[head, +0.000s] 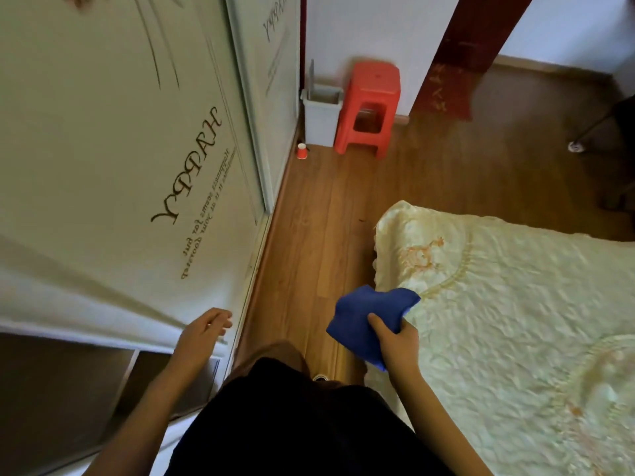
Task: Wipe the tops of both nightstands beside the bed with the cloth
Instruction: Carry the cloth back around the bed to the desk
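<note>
Blue cloth is bunched in the right hand: thumb pressed on top, fingers closed round the underside, loose corners hanging fwd and down. Grip looks like a carry hold, not a wiping hold; fabric is gathered, not flattened under the palm. Hand sits at approx. waist level, just over the near edge of the bed, cloth overhanging the gap btwn bed and floor.

Left hand holds nothing. Fingers are loosely spread and slightly blurred, close to the white wardrobe door; contact w/ the door cannot be confirmed. Probable purpose: balance or guidance in the narrow aisle.

Person stands on wood floor btwn wardrobe and bed, facing the far end of the aisle. Ahead: red stool, grey bin beside it, small red cup on the floor near the wardrobe corner.

No nightstand is in view. Judgement: transit phase, cloth in hand, wiping not in progress at this position. Whether either top is already wiped cannot be determined. Next req.: reach a nightstand, then spread the cloth flat before contact.
</note>
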The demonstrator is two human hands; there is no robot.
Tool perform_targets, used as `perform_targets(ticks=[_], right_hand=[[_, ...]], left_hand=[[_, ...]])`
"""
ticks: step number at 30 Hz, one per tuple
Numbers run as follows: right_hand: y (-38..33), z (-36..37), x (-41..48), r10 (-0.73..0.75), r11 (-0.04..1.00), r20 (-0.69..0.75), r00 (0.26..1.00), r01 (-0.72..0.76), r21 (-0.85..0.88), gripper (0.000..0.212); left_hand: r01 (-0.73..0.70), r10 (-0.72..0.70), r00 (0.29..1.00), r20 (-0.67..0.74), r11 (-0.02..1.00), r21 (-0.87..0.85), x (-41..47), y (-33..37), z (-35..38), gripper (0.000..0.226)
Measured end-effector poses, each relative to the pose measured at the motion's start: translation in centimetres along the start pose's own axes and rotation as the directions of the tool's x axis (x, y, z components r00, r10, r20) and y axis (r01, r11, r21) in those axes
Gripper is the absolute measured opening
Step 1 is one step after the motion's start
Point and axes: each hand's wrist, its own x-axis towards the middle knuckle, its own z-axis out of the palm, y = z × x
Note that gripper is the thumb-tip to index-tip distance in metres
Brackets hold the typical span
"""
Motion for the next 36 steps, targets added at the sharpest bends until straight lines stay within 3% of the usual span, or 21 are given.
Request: perform_targets(ticks=[4,9,18,23,28,36], right_hand=[[-4.2,2.3,7.5,-0.018,0.999,0.029,0.999,0.017,0.027,0.016],[-9.1,4.5,17.7,0.0,0.999,0.005,1.0,0.0,0.05,0.015],[-18.8,3.1,32.6,0.088,0.995,-0.225,0.97,-0.072,0.075,0.02],[-22.3,1.5,39.7,0.139,0.988,-0.32,0.937,-0.108,0.115,0.02],[-25.1,0.8,49.7,0.139,0.987,-0.33,0.934,-0.105,0.119,0.027],[-35.3,-1.1,66.2,0.124,0.974,-0.221,0.967,-0.076,0.213,0.021]], left_hand=[[-0.014,0.015,0.998,-0.061,1.0,0.015,6.0,3.7,0.2,0.022],[-0.032,0.033,0.999,-0.016,0.999,0.025,16.6,9.6,1.6,0.022],[-0.235,0.212,0.948,0.238,0.969,0.075,35.5,28.0,5.3,0.02],[-0.288,0.239,0.912,0.333,0.951,0.108,43.2,34.9,9.0,0.018],[-0.256,0.182,0.909,0.375,0.953,0.16,51.9,40.0,13.2,0.02],[-0.255,0.212,0.939,0.271,0.957,0.136,65.1,51.9,17.2,0.02]])
